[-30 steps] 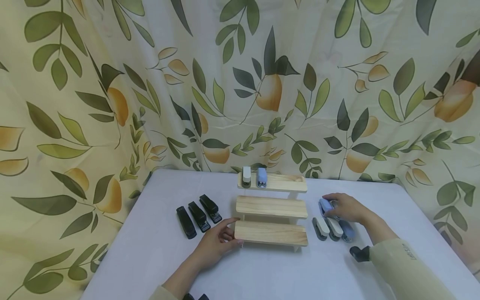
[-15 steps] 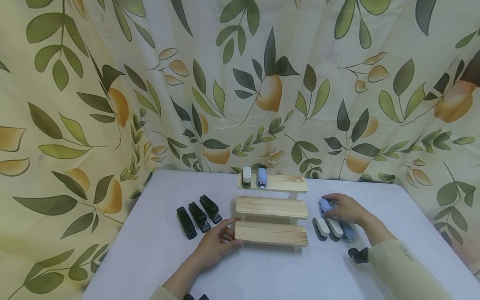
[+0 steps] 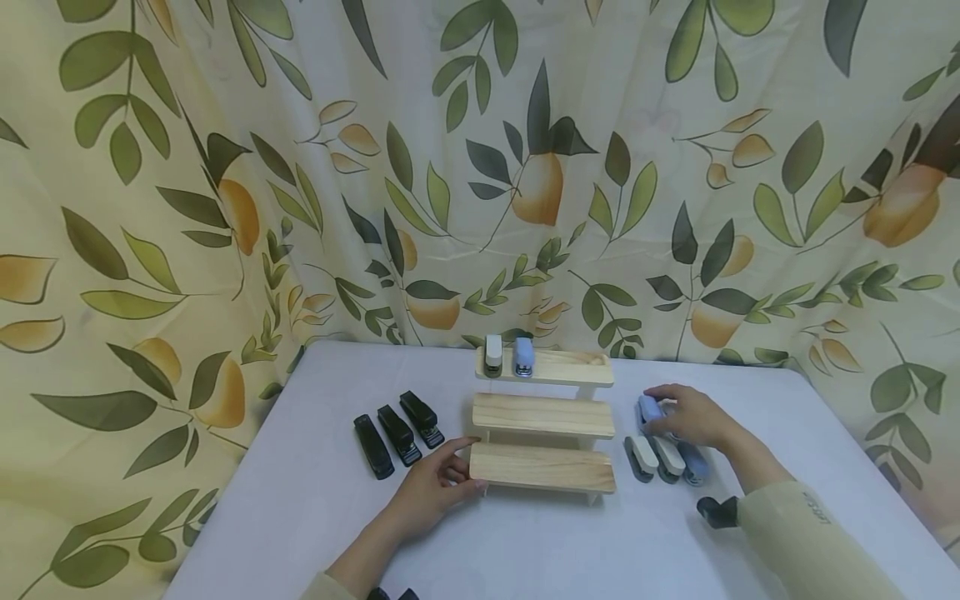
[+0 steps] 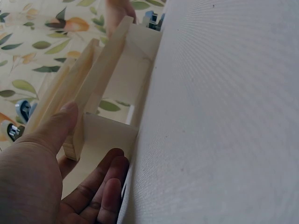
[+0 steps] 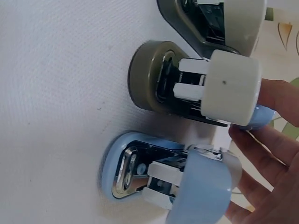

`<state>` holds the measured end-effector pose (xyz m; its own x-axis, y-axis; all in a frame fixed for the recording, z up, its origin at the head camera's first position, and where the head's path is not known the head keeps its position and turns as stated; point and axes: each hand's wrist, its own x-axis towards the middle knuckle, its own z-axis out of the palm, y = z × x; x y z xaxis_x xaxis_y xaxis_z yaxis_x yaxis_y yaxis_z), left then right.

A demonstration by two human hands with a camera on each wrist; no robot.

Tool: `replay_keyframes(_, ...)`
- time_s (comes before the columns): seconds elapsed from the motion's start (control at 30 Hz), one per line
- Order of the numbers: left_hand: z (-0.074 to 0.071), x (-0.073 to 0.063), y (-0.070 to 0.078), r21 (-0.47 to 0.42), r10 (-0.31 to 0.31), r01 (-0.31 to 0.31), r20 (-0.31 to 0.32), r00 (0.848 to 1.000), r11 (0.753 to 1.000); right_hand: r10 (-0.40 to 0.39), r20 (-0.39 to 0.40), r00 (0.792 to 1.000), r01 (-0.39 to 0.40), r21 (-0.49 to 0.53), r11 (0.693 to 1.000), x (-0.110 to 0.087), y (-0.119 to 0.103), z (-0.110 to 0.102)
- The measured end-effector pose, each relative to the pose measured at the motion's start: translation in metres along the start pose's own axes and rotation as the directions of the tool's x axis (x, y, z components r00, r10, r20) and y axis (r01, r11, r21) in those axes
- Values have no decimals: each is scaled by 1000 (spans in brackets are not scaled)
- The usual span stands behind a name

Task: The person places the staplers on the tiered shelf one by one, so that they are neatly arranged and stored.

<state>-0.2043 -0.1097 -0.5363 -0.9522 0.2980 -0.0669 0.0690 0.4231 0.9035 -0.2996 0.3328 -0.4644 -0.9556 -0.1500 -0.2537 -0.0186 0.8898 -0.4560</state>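
Note:
My left hand (image 3: 441, 482) grips the left end of the lowest tier of a three-tier wooden display stand (image 3: 543, 467). In the left wrist view its thumb (image 4: 65, 122) lies on the board's face, with other fingers below the end. Over on the right, my right hand (image 3: 693, 415) holds a light blue stapler (image 3: 649, 409) between thumb and fingers at the back of a group of staplers. In the right wrist view this stapler (image 5: 259, 116) is mostly hidden behind a white stapler (image 5: 231, 88). Another blue stapler (image 5: 198, 186) stands beside it, in front of the fingers.
One white stapler (image 3: 492, 354) and one blue stapler (image 3: 523, 356) stand on the top tier. Three black staplers (image 3: 373, 446) lie left of the stand on the white-covered table (image 3: 300, 517). A leaf-and-fruit curtain (image 3: 585, 250) hangs right behind the table.
The view shifts very slightly. Both hands stay where they were, the left at the stand and the right at the blue stapler.

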Motion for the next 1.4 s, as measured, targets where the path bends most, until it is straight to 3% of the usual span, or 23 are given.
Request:
replay_keyframes(0.4,0,-1,2,9,4,-4,-2,1000,1000,1,-12,1000,-1,38,999,-10,-12,-8)
replay_keyframes(0.77,0,-1,3,21,3,-3,1,1000,1000,-97,-61,993,100,51,994,-15,-25,-15)
replay_keyframes(1.4,0,-1,2,18,8,-8,-4,1000,1000,-192,-147,970,200,40,979,-28,-55,-27)
